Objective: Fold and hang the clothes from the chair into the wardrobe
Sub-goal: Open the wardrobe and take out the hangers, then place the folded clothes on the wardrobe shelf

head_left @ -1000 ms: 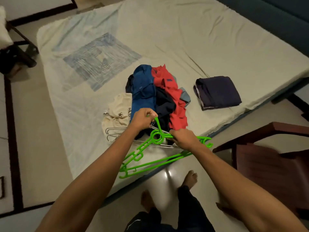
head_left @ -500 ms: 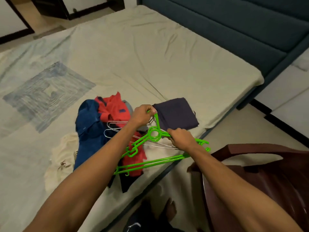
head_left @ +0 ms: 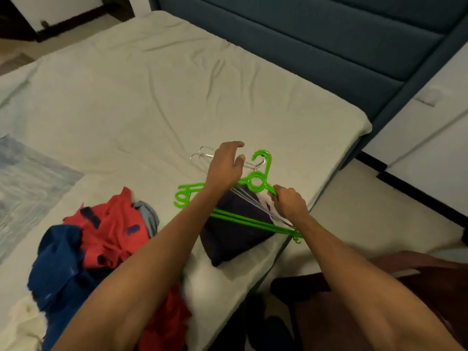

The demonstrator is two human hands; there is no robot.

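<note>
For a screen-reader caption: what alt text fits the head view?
A person's right hand grips a bunch of green plastic hangers and wire hangers above a folded dark garment at the edge of a bed, while the left hand hovers open over them. Unfolded red and blue clothes lie heaped to the left.

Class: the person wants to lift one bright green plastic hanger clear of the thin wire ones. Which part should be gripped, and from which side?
Probably the round ring below the hook of the bright green plastic hanger, pinched from above. It is thick, stands clear of the thin wire hangers, and lies between the left hand and the right hand, which grips the shoulder bar.
</note>
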